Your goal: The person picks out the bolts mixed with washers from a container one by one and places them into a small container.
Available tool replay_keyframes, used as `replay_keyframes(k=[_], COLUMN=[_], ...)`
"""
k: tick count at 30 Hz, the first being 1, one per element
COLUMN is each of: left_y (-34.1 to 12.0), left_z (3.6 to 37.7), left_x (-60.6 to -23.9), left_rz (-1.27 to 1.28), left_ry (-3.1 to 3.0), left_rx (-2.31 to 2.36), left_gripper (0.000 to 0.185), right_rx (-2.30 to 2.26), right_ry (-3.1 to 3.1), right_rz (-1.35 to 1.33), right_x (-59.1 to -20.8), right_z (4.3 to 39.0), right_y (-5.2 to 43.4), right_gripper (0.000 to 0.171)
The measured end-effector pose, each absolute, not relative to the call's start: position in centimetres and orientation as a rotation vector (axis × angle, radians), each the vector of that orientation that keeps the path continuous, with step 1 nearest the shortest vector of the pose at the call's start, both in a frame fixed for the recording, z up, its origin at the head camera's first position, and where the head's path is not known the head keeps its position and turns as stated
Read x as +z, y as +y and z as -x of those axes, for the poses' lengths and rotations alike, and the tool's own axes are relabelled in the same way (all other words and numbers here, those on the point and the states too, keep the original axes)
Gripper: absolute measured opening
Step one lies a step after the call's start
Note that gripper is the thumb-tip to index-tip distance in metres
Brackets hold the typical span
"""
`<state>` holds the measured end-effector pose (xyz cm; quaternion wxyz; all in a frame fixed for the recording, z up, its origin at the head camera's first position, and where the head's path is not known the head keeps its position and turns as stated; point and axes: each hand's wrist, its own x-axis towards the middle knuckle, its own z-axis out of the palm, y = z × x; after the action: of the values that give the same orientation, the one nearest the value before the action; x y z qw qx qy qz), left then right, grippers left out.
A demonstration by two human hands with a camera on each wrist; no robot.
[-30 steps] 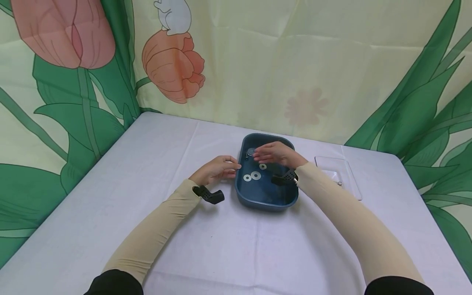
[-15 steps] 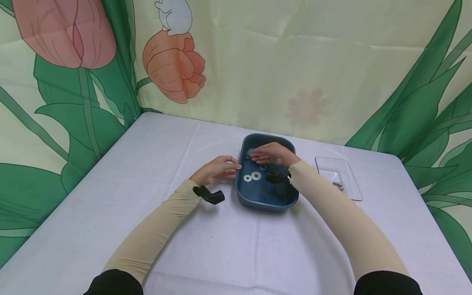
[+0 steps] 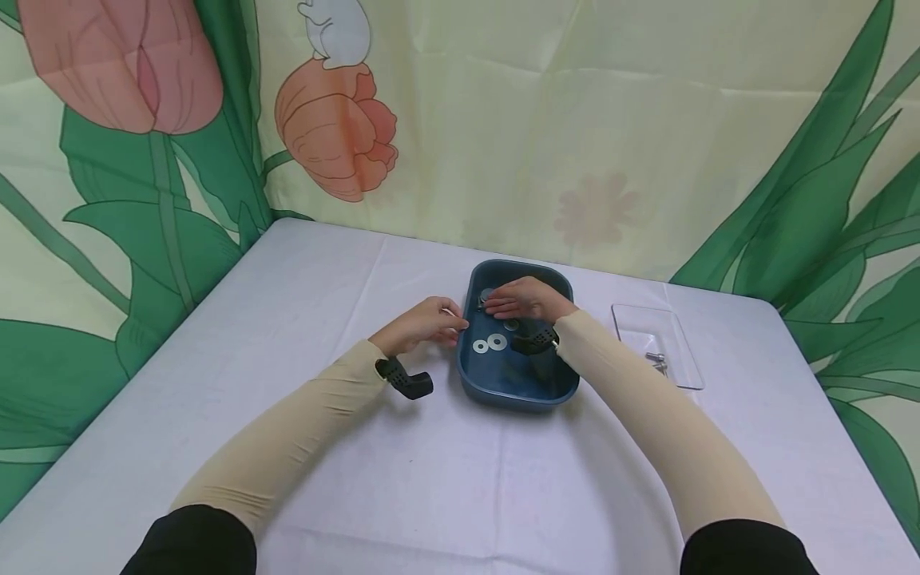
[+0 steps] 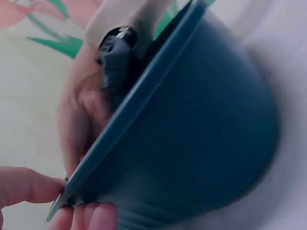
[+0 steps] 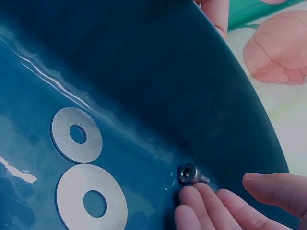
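A dark blue tub [image 3: 525, 395] stands on the white-covered table. My left hand [image 3: 422, 326] pinches its left rim, thumb on one side and fingertips on the other in the left wrist view. My right hand [image 3: 528, 299] reaches down inside the tub, thumb spread away from the fingers. Its fingertips [image 5: 189, 194] are right at a socket-head screw [image 5: 188, 173], which lies on the floor by the wall. Beside it on the floor are a smaller flat washer [image 5: 91, 143] and a larger one [image 5: 112, 220]; another washer [image 3: 511, 325] lies close under the right hand.
To the right of the tub, a shallow clear tray [image 3: 688, 351] holds several metal screws [image 3: 656, 357], partly behind the right sleeve [image 3: 640, 399]. A flower-printed cloth [image 3: 503, 160] hangs behind the table's far edge.
My right hand has shifted slightly left inside the tub, and its forearm has swung left, uncovering more of the screws in the clear tray. My left hand stays at the rim.
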<state>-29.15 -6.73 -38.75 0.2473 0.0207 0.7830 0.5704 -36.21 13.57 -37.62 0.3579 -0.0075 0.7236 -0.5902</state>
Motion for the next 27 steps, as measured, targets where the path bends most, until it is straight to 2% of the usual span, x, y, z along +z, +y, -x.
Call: replay_keyframes(k=[9,19,27], left_y=[-6.5,-6.7,-6.7], left_z=[28.3,27.2,27.3], left_x=[-37.9,-37.9,-38.2], left_rz=[0.060,0.095,0.085], left_ry=[2.063,1.912,1.980], left_rx=[1.527,1.661,1.644], left_gripper=[0.032,0.026,0.044], right_rx=[-1.523,-1.529,-1.550], right_ry=[1.853,1.849,1.865], right_rz=[-0.002,-0.049,-0.084], right_x=[-38.0,-38.4,-38.7], right_z=[36.6,36.5,36.4], right_y=[13.3,12.6,12.2], right_gripper=[0.041,0.040,0.040])
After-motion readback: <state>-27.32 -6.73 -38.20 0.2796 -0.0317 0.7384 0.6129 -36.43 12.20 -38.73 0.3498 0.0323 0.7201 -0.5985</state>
